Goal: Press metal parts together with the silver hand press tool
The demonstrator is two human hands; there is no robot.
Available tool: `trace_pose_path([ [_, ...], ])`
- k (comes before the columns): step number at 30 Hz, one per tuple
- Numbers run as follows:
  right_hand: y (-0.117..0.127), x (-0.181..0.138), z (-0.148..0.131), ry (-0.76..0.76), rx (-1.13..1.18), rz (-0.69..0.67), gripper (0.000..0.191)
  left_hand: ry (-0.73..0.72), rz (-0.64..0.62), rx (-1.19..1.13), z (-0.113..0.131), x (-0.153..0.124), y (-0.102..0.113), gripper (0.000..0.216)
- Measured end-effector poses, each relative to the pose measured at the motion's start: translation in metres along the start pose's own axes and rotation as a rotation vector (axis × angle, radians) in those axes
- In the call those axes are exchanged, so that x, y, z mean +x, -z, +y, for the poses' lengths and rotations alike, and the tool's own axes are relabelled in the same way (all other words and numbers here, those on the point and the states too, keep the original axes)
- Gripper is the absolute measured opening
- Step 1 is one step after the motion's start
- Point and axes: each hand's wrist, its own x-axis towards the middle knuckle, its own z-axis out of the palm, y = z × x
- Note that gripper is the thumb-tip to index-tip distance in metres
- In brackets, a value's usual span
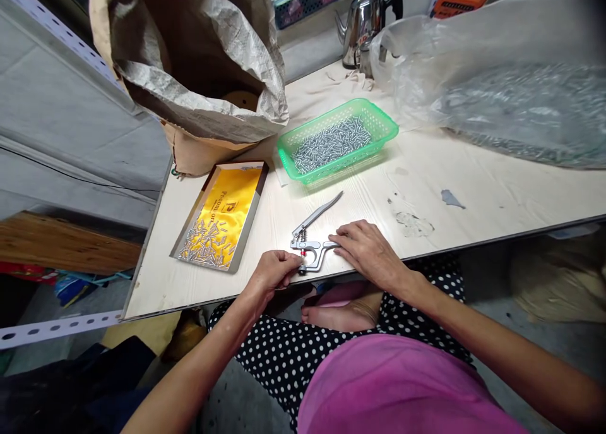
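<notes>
Right hand [367, 249] grasps silver metal spring pliers [310, 245] at three o'clock, likely for steadiness; left hand [272, 271] at eight o'clock, can't tell grip.

On the table [473, 187], the pliers [310, 245] lie right of the box [248, 225], before the basket [386, 131].

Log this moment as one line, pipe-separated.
pliers: handles spread, at table edge | left hand: fingertips at pliers' head | right hand: on lower handle | shallow box: small metal pieces | green basket: small metal pieces
</notes>
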Motion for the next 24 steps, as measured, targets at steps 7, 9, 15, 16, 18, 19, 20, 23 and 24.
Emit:
trace_pose_path([
  [7, -0.002, -0.001, 0.001, 0.021, -0.039, 0.007, 0.021, 0.067, -0.098, 0.05, 0.008, -0.001, 0.005, 0.023],
  [9, -0.003, -0.001, 0.001, 0.027, -0.049, 0.017, 0.021, 0.101, -0.134, 0.088, 0.01, -0.001, 0.007, 0.024],
  [15, 0.003, -0.002, 0.0, 0.041, -0.054, -0.044, 0.023, 0.171, -0.152, 0.093, 0.014, -0.004, 0.008, 0.023],
  [16, 0.005, -0.001, 0.001, 0.052, -0.04, -0.069, 0.027, 0.173, -0.147, 0.092, 0.014, -0.005, 0.008, 0.023],
  [18, 0.012, 0.003, 0.007, 0.083, -0.017, -0.109, 0.043, 0.173, -0.138, 0.091, 0.013, -0.006, 0.007, 0.024],
  [19, 0.015, 0.007, 0.012, 0.102, -0.013, -0.122, 0.055, 0.172, -0.135, 0.09, 0.013, -0.006, 0.007, 0.025],
  [20, 0.018, 0.012, 0.017, 0.123, -0.015, -0.133, 0.066, 0.171, -0.134, 0.088, 0.013, -0.006, 0.006, 0.026],
  [23, 0.022, 0.035, 0.036, 0.2, -0.033, -0.192, 0.091, 0.177, -0.134, 0.077, 0.011, -0.006, 0.006, 0.025],
  [24, 0.022, 0.043, 0.042, 0.224, -0.037, -0.221, 0.096, 0.179, -0.136, 0.074, 0.011, -0.005, 0.007, 0.026],
])
